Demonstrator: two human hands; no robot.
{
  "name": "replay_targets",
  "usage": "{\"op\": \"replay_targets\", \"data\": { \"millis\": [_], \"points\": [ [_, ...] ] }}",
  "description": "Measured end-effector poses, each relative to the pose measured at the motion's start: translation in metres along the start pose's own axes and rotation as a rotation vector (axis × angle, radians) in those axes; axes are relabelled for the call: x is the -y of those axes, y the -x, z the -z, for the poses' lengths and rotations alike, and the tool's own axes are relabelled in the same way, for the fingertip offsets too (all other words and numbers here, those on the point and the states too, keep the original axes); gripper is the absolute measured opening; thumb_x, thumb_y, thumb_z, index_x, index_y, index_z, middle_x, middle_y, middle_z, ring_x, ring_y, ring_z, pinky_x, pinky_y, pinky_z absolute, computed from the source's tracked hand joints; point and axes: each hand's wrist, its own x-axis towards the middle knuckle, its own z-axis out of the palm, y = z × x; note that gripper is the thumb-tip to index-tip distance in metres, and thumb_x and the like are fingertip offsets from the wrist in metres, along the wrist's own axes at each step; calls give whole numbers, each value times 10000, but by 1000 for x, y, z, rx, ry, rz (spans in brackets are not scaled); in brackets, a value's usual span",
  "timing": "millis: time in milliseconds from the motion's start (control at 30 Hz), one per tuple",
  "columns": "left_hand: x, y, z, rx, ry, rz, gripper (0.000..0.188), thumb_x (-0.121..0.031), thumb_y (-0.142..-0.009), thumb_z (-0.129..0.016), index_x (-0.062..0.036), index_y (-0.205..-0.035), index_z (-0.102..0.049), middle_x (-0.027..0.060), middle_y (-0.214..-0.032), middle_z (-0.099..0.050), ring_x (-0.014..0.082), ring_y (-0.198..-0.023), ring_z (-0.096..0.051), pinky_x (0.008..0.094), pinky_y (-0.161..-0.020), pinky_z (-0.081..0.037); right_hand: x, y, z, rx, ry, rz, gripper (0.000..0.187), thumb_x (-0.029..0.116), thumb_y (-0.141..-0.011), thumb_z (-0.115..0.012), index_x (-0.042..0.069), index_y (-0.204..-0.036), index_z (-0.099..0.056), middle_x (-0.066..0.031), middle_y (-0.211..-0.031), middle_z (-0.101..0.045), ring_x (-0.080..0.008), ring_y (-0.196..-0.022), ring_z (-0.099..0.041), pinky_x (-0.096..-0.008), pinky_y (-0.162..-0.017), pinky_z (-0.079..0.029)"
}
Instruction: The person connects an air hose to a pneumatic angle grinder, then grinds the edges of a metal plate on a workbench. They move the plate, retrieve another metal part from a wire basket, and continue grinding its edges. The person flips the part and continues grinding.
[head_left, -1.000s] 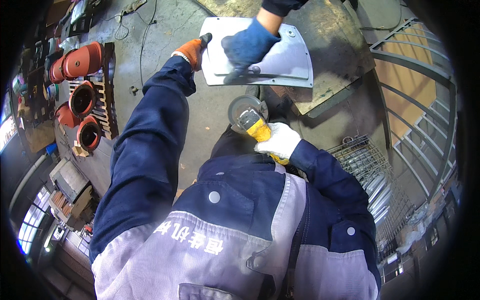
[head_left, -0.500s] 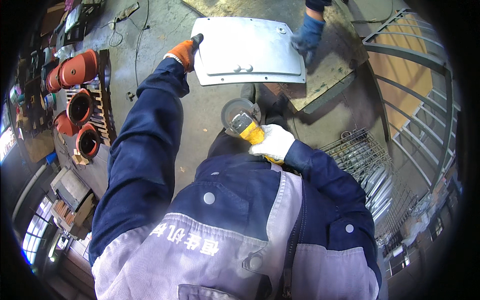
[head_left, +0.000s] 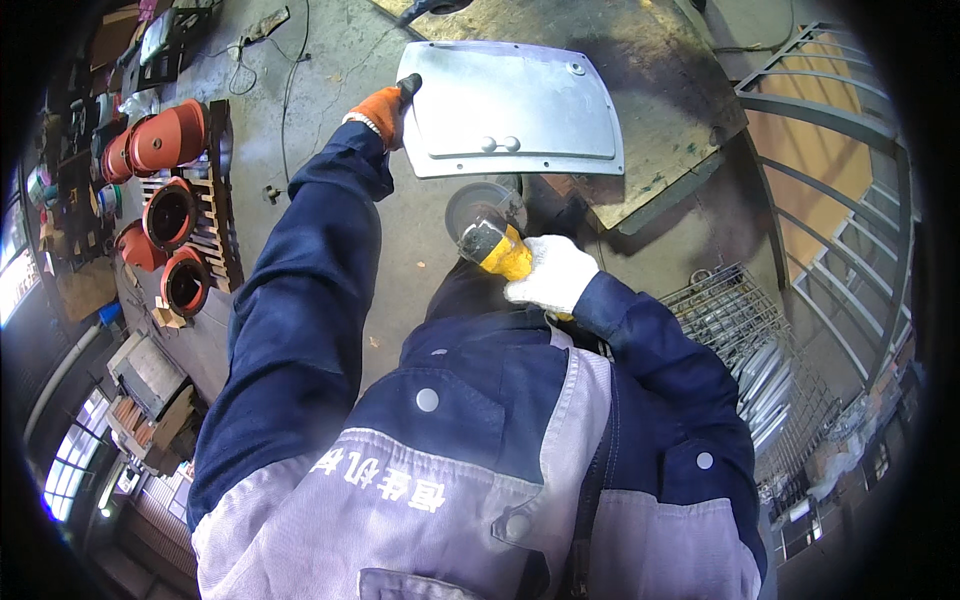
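A flat grey metal plate [head_left: 515, 105] with two small round studs lies ahead of me on a rusty steel bench [head_left: 640, 120]. My left hand [head_left: 385, 105], in an orange glove, grips the plate's left edge with the arm stretched out. In a white glove, my right hand [head_left: 550, 275] holds a yellow angle grinder [head_left: 490, 240] close to my body. The grinder's disc sits just below the plate's near edge, apart from it.
Several red-brown flanged pipe fittings [head_left: 165, 190] lie on a wooden pallet at the left. A wire crate of metal parts [head_left: 750, 340] stands at the right, with a steel railing [head_left: 850, 180] beyond. Cables trail over the concrete floor at the top left.
The other person's blue-gloved hand has left the plate and gone out of view. The plate now lies more squarely in front of me, my left hand still on its edge.
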Motion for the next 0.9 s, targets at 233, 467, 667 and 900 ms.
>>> {"op": "replay_targets", "data": {
  "millis": [233,467,667,900],
  "points": [
    [0,1,-5,9,221,128,565,-530,-935,-526,15,-1062,-598,133,-943,-676,208,-759,-605,315,-743,-459,17,-9,-4,73,4,-23,471,395,-709,-691,18,-990,-661,-201,-941,-673,-352,-923,-644,-385,-833,-508],
    [43,-48,4,86,7,-41,416,-411,-937,-567,-41,-1125,-596,102,-995,-690,208,-865,-632,299,-827,-463,24,-33,-6,24,13,-13,515,406,-724,-703,-15,-1017,-654,-199,-971,-676,-339,-925,-652,-372,-838,-508],
    [37,-36,8,-39,-641,-132,301,-264,-944,-570,-50,-1155,-586,125,-998,-686,210,-883,-633,312,-823,-476,31,-51,-5,32,19,-7,535,444,-726,-694,7,-1032,-660,-196,-1001,-674,-331,-952,-648,-381,-854,-501],
    [29,-23,5,-7,-409,-195,308,-276,-960,-547,-47,-1162,-590,145,-955,-682,208,-851,-624,311,-802,-471,26,-56,-6,9,-22,-35,538,453,-724,-688,12,-1030,-663,-191,-983,-681,-333,-944,-652,-383,-853,-502]
  ]
}}
